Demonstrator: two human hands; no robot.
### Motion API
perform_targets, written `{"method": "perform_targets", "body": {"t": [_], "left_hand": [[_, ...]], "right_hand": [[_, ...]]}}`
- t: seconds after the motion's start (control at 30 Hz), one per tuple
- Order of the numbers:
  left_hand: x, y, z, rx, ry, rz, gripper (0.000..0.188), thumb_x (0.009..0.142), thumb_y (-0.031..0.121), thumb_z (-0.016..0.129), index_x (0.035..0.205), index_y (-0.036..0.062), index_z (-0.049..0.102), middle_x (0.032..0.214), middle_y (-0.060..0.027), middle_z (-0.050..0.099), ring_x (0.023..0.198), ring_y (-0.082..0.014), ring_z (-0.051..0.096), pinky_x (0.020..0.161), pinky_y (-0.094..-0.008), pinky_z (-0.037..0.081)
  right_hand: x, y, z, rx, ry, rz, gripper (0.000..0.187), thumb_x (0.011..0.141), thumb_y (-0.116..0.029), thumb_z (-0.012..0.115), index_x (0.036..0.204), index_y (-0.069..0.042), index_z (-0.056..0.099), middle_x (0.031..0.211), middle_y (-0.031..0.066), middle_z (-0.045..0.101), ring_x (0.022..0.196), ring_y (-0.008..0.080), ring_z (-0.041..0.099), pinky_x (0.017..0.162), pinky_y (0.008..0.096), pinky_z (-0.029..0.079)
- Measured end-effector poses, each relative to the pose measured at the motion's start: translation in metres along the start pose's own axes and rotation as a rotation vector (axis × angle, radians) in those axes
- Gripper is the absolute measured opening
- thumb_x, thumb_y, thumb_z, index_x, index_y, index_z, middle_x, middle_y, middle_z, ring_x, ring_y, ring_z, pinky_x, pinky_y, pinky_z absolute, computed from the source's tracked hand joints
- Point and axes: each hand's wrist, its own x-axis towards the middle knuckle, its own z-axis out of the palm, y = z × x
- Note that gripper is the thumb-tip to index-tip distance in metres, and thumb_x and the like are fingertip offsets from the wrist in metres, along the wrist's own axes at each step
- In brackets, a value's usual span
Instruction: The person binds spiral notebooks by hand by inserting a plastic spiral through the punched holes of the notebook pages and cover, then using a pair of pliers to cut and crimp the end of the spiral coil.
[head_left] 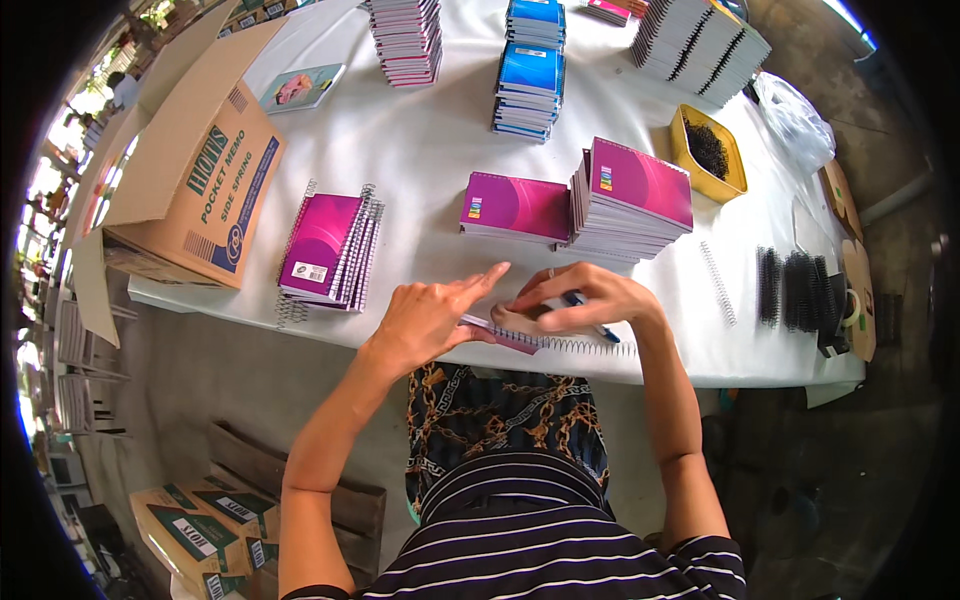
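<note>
Purple notebook (518, 342) partly behind left hand (424, 318)

Bright, diffuse light on your white table (430, 130), pale sheen across it, soft shadows near your hands (415, 320), overexposed blurry background (50, 240) at far left, dim floor (770, 440) on your right, fisheye-bowed edges, black corners.

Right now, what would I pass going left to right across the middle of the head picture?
Cardboard box → coil-bound purple notebooks → person's left hand → person's right hand → yellow tub → upright black coils.
</note>
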Motion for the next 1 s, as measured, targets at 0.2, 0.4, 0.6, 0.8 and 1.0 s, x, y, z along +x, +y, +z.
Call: {"method": "perform_targets", "body": {"t": [0.2,0.4,0.6,0.8,1.0], "left_hand": [[-0.007,-0.006,0.013,-0.662,0.112,-0.184,0.103,0.064,0.031,0.088,0.153,0.0282,0.036,0.126,-0.0131,0.067,0.107,-0.0272,0.069,0.088,-0.0381,0.057],[-0.015,-0.005,0.030,-0.927,0.254,-0.280,0.107,0.063,0.026,0.089,0.154,0.0197,0.033,0.128,-0.0115,0.066,0.115,-0.0235,0.066,0.097,-0.0385,0.053],[-0.019,-0.007,0.048,-0.939,0.343,-0.203,0.104,0.067,0.016,0.087,0.155,0.0255,0.032,0.129,-0.0142,0.065,0.108,-0.0097,0.064,0.088,-0.0313,0.055],[-0.021,-0.008,0.047,-1.046,0.305,-0.245,0.106,0.068,0.016,0.084,0.157,0.0172,0.026,0.133,-0.0120,0.063,0.117,-0.0176,0.062,0.106,-0.0363,0.047],[-0.022,-0.008,0.049,-1.064,0.300,-0.252,0.107,0.071,0.002,0.082,0.158,0.0148,0.022,0.136,-0.0139,0.061,0.120,-0.0185,0.061,0.103,-0.0333,0.050]], "right_hand": [[0.003,0.005,-0.001,0.122,0.013,-0.053,0.052,0.084,-0.044,0.073,0.114,-0.002,0.073,0.111,0.0186,0.070,0.102,0.0285,0.066,0.093,0.0371,0.047],[0.006,-0.003,0.000,0.201,0.028,-0.142,0.042,0.086,-0.038,0.073,0.114,-0.007,0.074,0.109,0.0144,0.071,0.100,0.0247,0.066,0.092,0.0349,0.047],[0.014,-0.007,0.000,-0.028,0.010,0.080,0.052,0.085,-0.044,0.070,0.115,-0.002,0.072,0.114,0.0174,0.069,0.105,0.0293,0.065,0.095,0.0385,0.047],[0.013,0.002,0.001,0.254,0.048,-0.064,0.048,0.086,-0.041,0.072,0.113,-0.001,0.073,0.109,0.0175,0.072,0.100,0.0250,0.068,0.091,0.0366,0.050],[0.026,-0.005,0.004,0.041,0.038,0.022,0.043,0.086,-0.038,0.074,0.113,-0.006,0.074,0.106,0.0177,0.073,0.097,0.0243,0.069,0.090,0.0351,0.050]]}}
